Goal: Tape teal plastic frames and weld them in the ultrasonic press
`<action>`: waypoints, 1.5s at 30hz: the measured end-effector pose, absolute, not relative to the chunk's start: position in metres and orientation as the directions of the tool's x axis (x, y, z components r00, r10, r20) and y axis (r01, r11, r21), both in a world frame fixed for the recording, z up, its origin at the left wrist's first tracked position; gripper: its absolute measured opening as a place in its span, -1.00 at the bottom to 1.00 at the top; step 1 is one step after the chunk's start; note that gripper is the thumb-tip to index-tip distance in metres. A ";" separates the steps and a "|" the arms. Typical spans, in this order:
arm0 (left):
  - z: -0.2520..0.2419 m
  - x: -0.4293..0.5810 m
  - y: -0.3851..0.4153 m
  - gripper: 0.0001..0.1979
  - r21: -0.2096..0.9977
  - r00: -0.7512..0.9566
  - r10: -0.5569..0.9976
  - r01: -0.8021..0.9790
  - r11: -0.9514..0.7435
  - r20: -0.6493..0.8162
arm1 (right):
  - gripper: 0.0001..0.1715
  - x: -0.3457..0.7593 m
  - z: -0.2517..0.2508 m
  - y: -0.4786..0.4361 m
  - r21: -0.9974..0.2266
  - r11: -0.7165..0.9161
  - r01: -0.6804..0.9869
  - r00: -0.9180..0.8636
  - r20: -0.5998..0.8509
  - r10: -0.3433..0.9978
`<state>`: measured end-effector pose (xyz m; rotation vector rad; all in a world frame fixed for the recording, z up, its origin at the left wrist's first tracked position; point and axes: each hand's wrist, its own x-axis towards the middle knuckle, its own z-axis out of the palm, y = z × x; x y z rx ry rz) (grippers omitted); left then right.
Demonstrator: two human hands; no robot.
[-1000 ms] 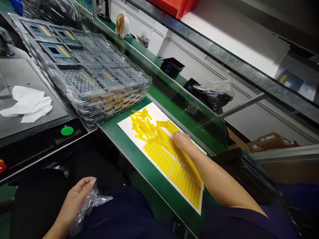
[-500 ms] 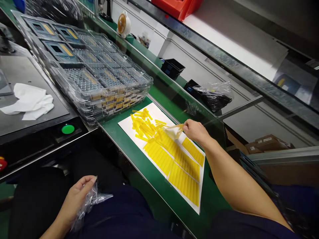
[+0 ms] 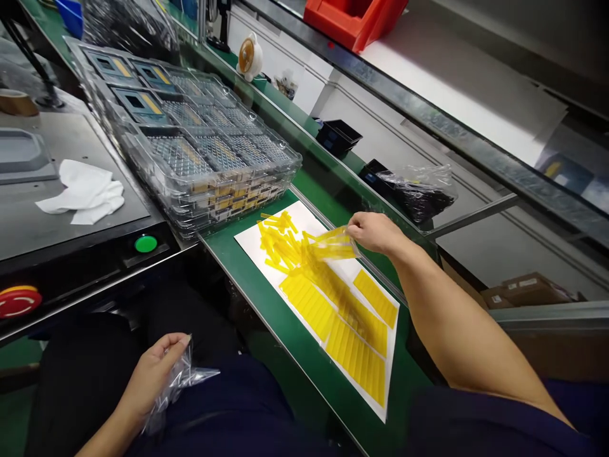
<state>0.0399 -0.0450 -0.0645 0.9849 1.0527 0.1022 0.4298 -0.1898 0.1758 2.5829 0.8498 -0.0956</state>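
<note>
My right hand (image 3: 375,231) pinches a thin yellow film strip piece (image 3: 333,244) lifted off a white sheet (image 3: 259,241) that lies on the green belt. The sheet carries blocks of yellow strips (image 3: 356,346) and a loose heap of peeled yellow strips (image 3: 280,241) at its far end. My left hand (image 3: 152,374) rests low over my lap, fingers closed on crumpled clear plastic film (image 3: 183,381).
A stack of clear plastic trays (image 3: 209,158) with small parts stands on the belt just beyond the sheet. To the left is a machine plate with a white cloth (image 3: 83,190), a green button (image 3: 145,244) and a red stop button (image 3: 19,299). Black bins and a plastic bag (image 3: 419,187) lie behind a glass guard.
My right hand pinched a piece of yellow film on the sheet, then lifted it up and back, peeling it away. My left hand stayed in place with the clear film.
</note>
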 end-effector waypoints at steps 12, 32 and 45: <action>-0.057 0.044 -0.044 -0.47 0.743 0.535 0.524 0.382 0.549 -0.662 | -0.69 0.429 0.190 -0.173 0.384 -0.717 0.582 0.793 -0.071 0.605; -0.071 0.044 -0.045 -0.55 0.758 0.553 0.525 0.393 0.521 -0.647 | -0.73 0.426 0.213 -0.152 0.474 -0.604 0.641 0.729 -0.129 0.672; -0.066 0.042 -0.047 -0.54 0.760 0.550 0.530 0.392 0.519 -0.646 | -0.66 0.430 0.201 -0.159 0.301 -0.639 0.708 0.674 -0.016 0.739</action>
